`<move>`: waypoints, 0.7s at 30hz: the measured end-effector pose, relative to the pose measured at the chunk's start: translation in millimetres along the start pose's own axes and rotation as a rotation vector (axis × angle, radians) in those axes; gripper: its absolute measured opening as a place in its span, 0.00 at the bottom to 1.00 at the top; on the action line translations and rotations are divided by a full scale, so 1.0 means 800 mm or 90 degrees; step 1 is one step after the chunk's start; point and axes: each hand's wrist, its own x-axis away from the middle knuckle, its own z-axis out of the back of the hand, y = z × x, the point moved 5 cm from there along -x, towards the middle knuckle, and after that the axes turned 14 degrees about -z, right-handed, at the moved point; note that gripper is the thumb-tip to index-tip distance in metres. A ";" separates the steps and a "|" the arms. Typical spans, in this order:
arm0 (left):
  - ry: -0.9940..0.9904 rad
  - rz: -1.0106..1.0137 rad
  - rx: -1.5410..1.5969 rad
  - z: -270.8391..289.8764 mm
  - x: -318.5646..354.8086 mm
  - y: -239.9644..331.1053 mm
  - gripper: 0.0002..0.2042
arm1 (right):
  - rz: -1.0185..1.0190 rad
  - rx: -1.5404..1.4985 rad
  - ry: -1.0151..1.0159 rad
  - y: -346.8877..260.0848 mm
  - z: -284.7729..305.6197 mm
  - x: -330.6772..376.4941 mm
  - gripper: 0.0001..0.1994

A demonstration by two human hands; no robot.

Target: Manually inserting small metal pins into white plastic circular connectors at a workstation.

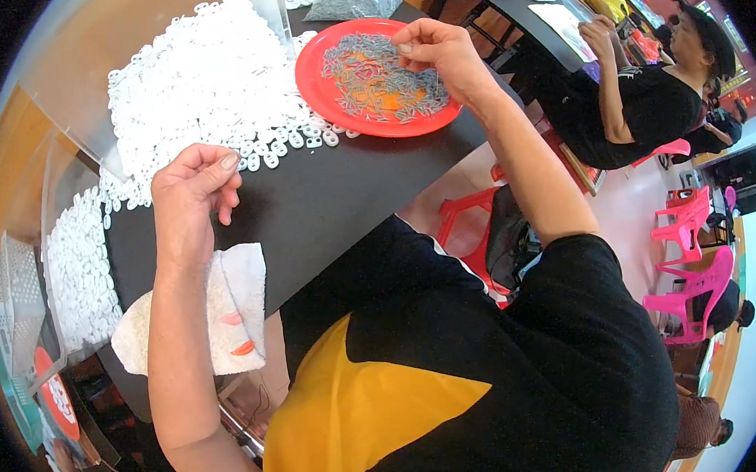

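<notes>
- Head view, top: right hand [437, 55] hovers over red plate [316, 91], fingers pinched, hold unclear.
- Centre-left: left hand [193, 192] near white pieces [201, 82], fingers curled closed, hold unclear.

the plate [313, 89] is red with an orange middle, the slim pieces [413, 82] grey. the oval pieces [201, 82] are white, the worktop [323, 209] black. the cloth [248, 289] is cream with orange-red marks, the shirt [528, 375] black with a mustard patch, the chairs [704, 290] bright pink.
</notes>
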 end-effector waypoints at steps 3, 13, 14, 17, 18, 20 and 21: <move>-0.009 -0.009 0.011 0.000 0.000 0.000 0.03 | 0.008 0.006 -0.022 0.000 0.001 -0.001 0.05; 0.000 -0.005 0.000 -0.001 0.000 0.000 0.03 | 0.000 -0.022 -0.021 0.000 0.001 0.001 0.05; -0.002 -0.007 0.002 0.000 0.000 0.000 0.03 | 0.001 -0.010 -0.024 0.000 0.002 0.000 0.06; -0.004 -0.010 0.005 0.000 -0.001 -0.001 0.03 | -0.002 0.007 -0.023 -0.003 0.001 0.003 0.07; -0.004 -0.012 0.007 0.000 -0.001 0.000 0.03 | -0.006 0.013 -0.021 -0.004 0.001 0.004 0.07; -0.006 -0.012 0.008 -0.001 -0.001 0.000 0.03 | -0.008 0.007 -0.026 -0.002 0.002 0.004 0.08; -0.006 -0.011 0.009 -0.001 -0.002 0.000 0.03 | -0.009 0.001 -0.032 -0.001 0.003 0.004 0.08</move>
